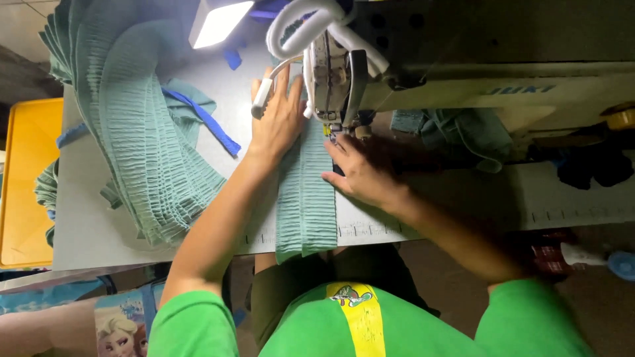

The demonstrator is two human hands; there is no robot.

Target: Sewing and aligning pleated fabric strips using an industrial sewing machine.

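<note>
A strip of pale green gathered fabric (305,205) runs from the table's front edge up under the needle of a cream sewing machine (344,79). My left hand (278,119) lies flat on the table at the strip's left edge, fingers spread, just left of the needle. My right hand (360,172) presses flat on the strip's right edge, fingertips close below the presser foot. Neither hand grips anything.
A big stack of the same green ruched pieces (142,125) lies on the left of the grey table (86,231), with blue straps (208,122) among them. A lit lamp (218,20) shines above. A yellow bin (23,178) stands at far left. Dark cloth lies under the machine arm.
</note>
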